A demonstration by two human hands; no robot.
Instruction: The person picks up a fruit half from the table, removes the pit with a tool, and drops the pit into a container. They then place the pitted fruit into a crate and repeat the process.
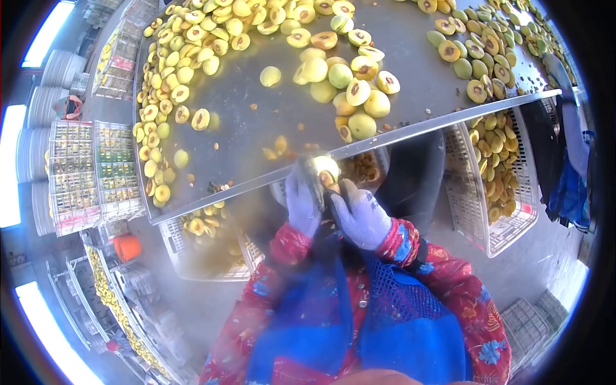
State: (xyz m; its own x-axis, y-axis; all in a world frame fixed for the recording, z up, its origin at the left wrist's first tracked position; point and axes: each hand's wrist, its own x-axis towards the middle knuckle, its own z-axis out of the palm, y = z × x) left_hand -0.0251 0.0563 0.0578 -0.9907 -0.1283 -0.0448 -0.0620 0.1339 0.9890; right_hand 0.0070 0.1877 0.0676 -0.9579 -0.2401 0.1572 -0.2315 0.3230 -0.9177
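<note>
At the near edge of the metal table, my left hand (303,200), in a pale purple glove with dark fingers, is closed around a yellow peach half (325,165). Its cut face with the brown centre points up toward me. My right hand (362,217), gloved the same way, is closed with its dark fingertips pressed against the lower side of that fruit. Whether a small tool sits between those fingers is hidden. Just beyond lies a cluster of peaches (362,126), whole and halved, on the metal table (244,122).
A raised metal rim (410,133) borders the table. More fruit is heaped at left and far right. Below stand white crates of peach halves, one at right (459,186), one at left (173,247). Stacked crates (74,173) are at far left. Another person's sleeve (573,131) shows at right.
</note>
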